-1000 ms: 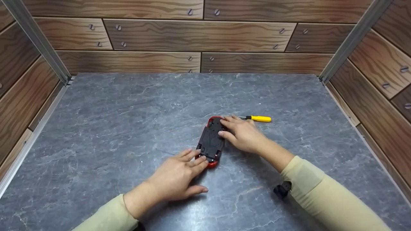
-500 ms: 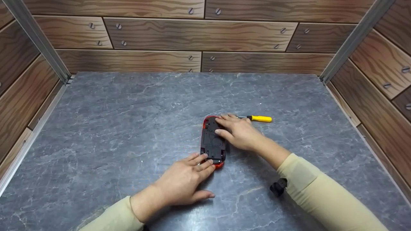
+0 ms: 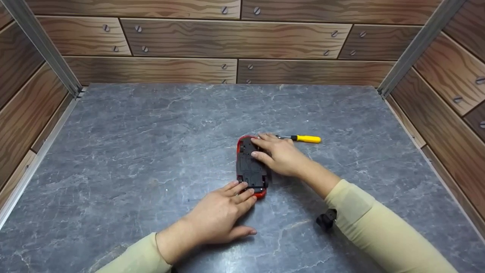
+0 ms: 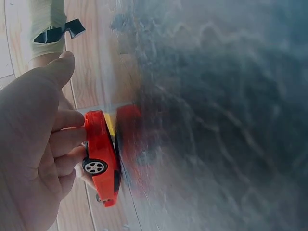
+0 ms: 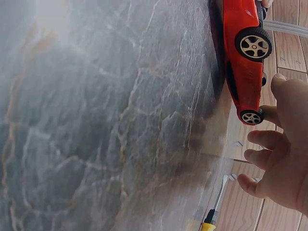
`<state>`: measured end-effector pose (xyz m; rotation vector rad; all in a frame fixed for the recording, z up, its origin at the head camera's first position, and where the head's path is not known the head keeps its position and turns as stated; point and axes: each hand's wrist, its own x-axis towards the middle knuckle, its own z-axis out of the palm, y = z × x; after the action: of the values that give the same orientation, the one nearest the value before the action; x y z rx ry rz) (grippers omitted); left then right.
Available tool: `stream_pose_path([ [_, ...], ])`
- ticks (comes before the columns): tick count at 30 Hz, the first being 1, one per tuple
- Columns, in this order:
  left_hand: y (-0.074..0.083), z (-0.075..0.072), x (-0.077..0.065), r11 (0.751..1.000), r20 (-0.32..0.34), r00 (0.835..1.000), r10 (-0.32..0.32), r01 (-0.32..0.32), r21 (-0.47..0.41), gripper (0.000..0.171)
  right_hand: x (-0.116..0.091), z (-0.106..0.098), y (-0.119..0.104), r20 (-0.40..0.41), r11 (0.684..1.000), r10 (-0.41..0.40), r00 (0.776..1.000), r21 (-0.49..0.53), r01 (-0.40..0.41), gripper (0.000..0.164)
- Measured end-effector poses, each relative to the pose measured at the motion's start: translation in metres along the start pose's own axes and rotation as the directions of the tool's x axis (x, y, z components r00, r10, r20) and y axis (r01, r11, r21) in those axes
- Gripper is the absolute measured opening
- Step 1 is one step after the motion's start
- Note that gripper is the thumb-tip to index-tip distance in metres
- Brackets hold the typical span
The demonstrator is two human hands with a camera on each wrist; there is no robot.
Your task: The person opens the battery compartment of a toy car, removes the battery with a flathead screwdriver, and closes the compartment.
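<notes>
A red toy car lies upside down on the grey table, its black underside facing up. My left hand rests its outstretched fingertips on the car's near end, thumb held apart. On the far right part of the underside, my right hand lays its fingers and thumb, loosely extended. In the left wrist view the red car body and a spoked wheel show beyond the fingers. The right wrist view shows the car's side with two wheels. A screwdriver with a yellow handle lies just beyond my right hand, its tip hidden there.
The marbled grey tabletop spreads around the car. Wood-patterned panels wall it in at the back and both sides, with metal posts at the back corners.
The car has turned slightly, its far end going left and its near end right. My left hand has shifted right with it, and my right hand a little left.
</notes>
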<state>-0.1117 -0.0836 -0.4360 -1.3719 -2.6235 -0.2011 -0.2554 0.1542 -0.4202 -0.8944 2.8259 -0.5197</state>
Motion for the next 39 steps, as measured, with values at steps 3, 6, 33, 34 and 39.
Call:
stream_pose_path([
  [3, 0.000, 0.001, 0.001, 1.000, -0.017, 1.000, 0.010, -0.010, -0.009, 0.073, -0.001, 0.001, 0.002, -0.004, 1.000, 0.015, 1.000, 0.018, -0.015, 0.061],
  [6, -0.001, 0.000, 0.003, 0.999, -0.043, 0.999, 0.004, -0.006, -0.046, 0.069, -0.004, 0.001, 0.004, -0.035, 0.999, 0.019, 0.999, 0.050, -0.017, 0.060],
  [33, -0.086, 0.017, 0.025, 0.547, 0.031, 0.828, -0.560, 0.397, -0.737, 0.076, -0.024, 0.003, 0.011, -0.060, 0.926, 0.067, 0.996, 0.375, -0.040, 0.060],
  [34, -0.087, 0.018, 0.025, 0.531, 0.040, 0.830, -0.556, 0.393, -0.751, 0.077, -0.024, 0.004, 0.011, -0.055, 0.927, 0.070, 0.996, 0.371, -0.045, 0.060],
  [39, -0.090, 0.024, 0.027, 0.470, 0.084, 0.849, -0.521, 0.367, -0.803, 0.080, -0.027, 0.005, 0.012, -0.062, 0.932, 0.044, 0.997, 0.361, -0.019, 0.061],
])
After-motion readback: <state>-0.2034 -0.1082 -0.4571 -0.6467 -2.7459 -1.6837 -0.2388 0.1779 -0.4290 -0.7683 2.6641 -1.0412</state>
